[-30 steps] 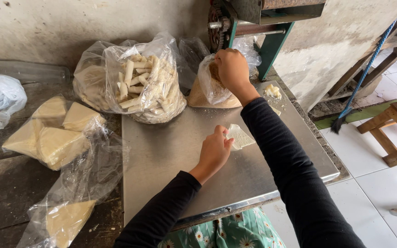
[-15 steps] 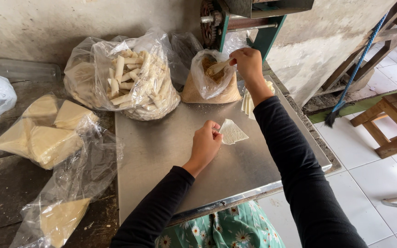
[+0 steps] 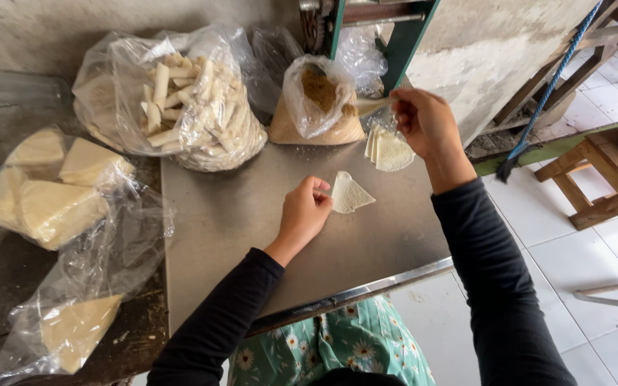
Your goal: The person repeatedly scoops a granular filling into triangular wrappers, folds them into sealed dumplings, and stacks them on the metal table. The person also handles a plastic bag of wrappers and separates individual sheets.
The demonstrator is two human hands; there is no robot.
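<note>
Left hand (image 3: 305, 214) pinches pale triangular pastry sheet (image 3: 350, 194) on grey metal table (image 3: 237, 214); right hand (image 3: 423, 121) closed on a thin spatula (image 3: 372, 106).

Sheet lies at centre; keep it pinned flat, I judge. At 12 o'clock, clear bag of brown filling (image 3: 320, 100); spatula's load unclear.

**Steel tabletop and dark bench beside it**

A grey metal tabletop (image 3: 252, 214) carries a clear bag of pale rolled sticks (image 3: 187, 107) at its far left, a bag of brown filling (image 3: 316, 107) beside it, a small stack of triangular wrappers (image 3: 389, 150) further right, and one folded wrapper (image 3: 350, 194) near the middle. To the left, a dark worn bench (image 3: 1, 271) bears plastic bags of pale wedge-shaped sheets (image 3: 44, 193).
</note>
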